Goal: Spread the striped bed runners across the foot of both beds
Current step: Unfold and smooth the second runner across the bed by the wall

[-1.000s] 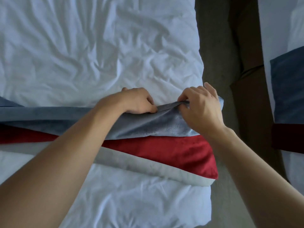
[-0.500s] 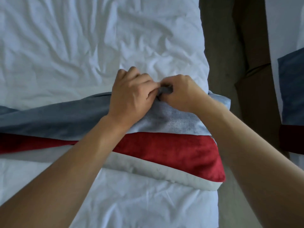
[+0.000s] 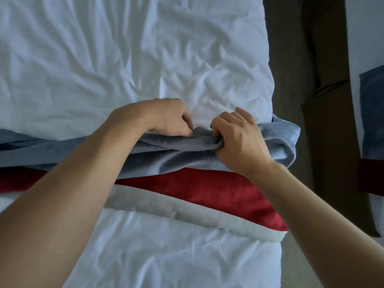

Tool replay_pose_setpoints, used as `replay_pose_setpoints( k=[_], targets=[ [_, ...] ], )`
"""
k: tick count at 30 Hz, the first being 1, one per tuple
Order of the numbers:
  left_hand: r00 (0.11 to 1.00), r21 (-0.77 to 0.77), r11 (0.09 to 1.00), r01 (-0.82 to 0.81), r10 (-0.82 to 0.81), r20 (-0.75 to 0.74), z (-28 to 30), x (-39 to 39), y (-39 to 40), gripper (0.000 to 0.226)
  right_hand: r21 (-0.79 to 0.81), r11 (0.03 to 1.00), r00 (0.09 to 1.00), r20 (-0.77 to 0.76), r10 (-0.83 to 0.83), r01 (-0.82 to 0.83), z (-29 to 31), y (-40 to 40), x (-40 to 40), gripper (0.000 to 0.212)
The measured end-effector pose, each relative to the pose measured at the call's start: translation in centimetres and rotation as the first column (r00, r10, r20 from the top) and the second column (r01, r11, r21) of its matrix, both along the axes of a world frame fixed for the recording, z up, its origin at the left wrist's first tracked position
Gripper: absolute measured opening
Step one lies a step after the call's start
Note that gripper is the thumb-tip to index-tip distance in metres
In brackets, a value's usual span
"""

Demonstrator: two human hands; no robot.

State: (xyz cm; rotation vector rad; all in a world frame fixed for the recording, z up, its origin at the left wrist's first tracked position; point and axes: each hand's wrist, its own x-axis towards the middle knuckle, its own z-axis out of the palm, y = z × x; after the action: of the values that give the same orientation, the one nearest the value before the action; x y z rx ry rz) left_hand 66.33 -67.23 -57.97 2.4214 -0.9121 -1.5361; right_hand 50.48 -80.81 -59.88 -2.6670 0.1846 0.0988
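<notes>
Nearest the camera, two bare forearms reach in from the bottom corners over the wrinkled white duvet (image 3: 166,256) of the near bed (image 3: 277,265). Beyond them the striped bed runner (image 3: 207,190) lies across the bed from the left edge of view to the bed's right side. Its pale grey-white band sits closest to the person, the red band in the middle and the blue band farthest. The runner slants, its right end lying nearer the person than its left, and that end hangs a little past the mattress edge.

The blue band is bunched into a raised ridge of folds along its far edge. The left hand (image 3: 170,119) rests at that far edge with curled fingers pinching the blue fabric, so the cloth lies under and just to the right of its grip. The right hand (image 3: 239,140) is clenched on the same ridge just beside it, with folds gathered between thumb and fingers and the rest of the band spreading out under the wrist.

Farther off, white bedding stretches to the top of view. To the right a dark carpeted floor (image 3: 291,59) separates this bed from a second bed (image 3: 357,38), where a second runner (image 3: 372,113) shows blue and dark red bands at the frame edge.
</notes>
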Motion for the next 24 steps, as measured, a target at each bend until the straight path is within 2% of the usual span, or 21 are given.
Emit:
replay_pose_setpoints(
  k=[3, 4, 5, 7, 9, 11, 13, 14, 15, 17, 19, 22, 24],
  targets=[
    [1.000, -0.032, 0.999, -0.007, 0.006, -0.031, 0.1, 0.0, 0.6, 0.007, 0.025, 0.998, 0.989, -0.139, 0.053, -0.050, 0.1, -0.1, 0.4, 0.014],
    [1.000, -0.060, 0.998, -0.013, 0.012, -0.007, 0.1, -0.1, 0.7, 0.007, 0.069, 0.997, 0.979, -0.196, 0.055, -0.042, 0.3, -0.2, 0.7, 0.020],
    [0.999, -0.104, 0.995, -0.013, 0.018, 0.044, 0.0, -0.2, 0.8, 0.007, 0.140, 0.990, 0.970, -0.239, 0.041, -0.008, 0.6, -0.2, 0.9, 0.028],
    [0.977, -0.245, 0.969, -0.012, 0.064, 0.203, -0.1, -0.2, 1.0, 0.007, 0.320, 0.934, 0.962, -0.264, -0.075, 0.161, 1.1, -0.1, 1.8, 0.036],
    [0.914, -0.401, 0.916, 0.026, 0.140, 0.381, -0.2, 0.1, 1.3, 0.007, 0.373, 0.880, 0.944, -0.258, -0.207, 0.295, 1.1, -0.5, 3.0, 0.033],
    [0.821, -0.490, 0.864, 0.114, 0.196, 0.537, -0.2, 0.2, 1.3, 0.007, 0.344, 0.896, 0.945, -0.262, -0.194, 0.279, 0.8, -0.9, 4.3, 0.014],
    [0.737, -0.520, 0.836, 0.176, 0.239, 0.633, -0.2, 0.1, 0.8, 0.008, 0.342, 0.911, 0.948, -0.290, -0.133, 0.233, 0.8, -0.7, 5.8, 0.029],
    [0.727, -0.531, 0.828, 0.181, 0.251, 0.639, -0.3, -0.1, 0.5, 0.009, 0.340, 0.915, 0.953, -0.276, -0.123, 0.217, 0.6, -0.6, 6.4, 0.026],
    [0.751, -0.544, 0.823, 0.165, 0.253, 0.610, -0.3, -0.2, 0.3, 0.009, 0.329, 0.922, 0.962, -0.244, -0.124, 0.202, 0.6, -0.4, 6.9, 0.017],
    [0.875, -0.535, 0.845, 0.017, 0.246, 0.416, -0.3, 0.1, 0.3, 0.006, 0.274, 0.943, 0.972, -0.184, -0.142, 0.190, 0.8, -0.2, 7.6, 0.011],
    [0.956, -0.389, 0.912, -0.134, 0.223, 0.193, -0.3, 1.0, 0.4, 0.010, 0.240, 0.953, 0.977, -0.153, -0.149, 0.183, 0.9, -0.5, 7.7, 0.013],
    [0.985, -0.149, 0.985, -0.086, 0.106, 0.135, -0.3, 2.5, 0.7, 0.025, 0.182, 0.966, 0.981, -0.094, -0.167, 0.182, 0.8, -1.1, 7.3, 0.014],
    [0.989, -0.088, 0.993, -0.081, 0.091, 0.113, -0.2, 3.0, 1.0, 0.031, 0.148, 0.973, 0.983, -0.073, -0.166, 0.175, 0.6, -1.2, 7.2, 0.015]
  ],
)
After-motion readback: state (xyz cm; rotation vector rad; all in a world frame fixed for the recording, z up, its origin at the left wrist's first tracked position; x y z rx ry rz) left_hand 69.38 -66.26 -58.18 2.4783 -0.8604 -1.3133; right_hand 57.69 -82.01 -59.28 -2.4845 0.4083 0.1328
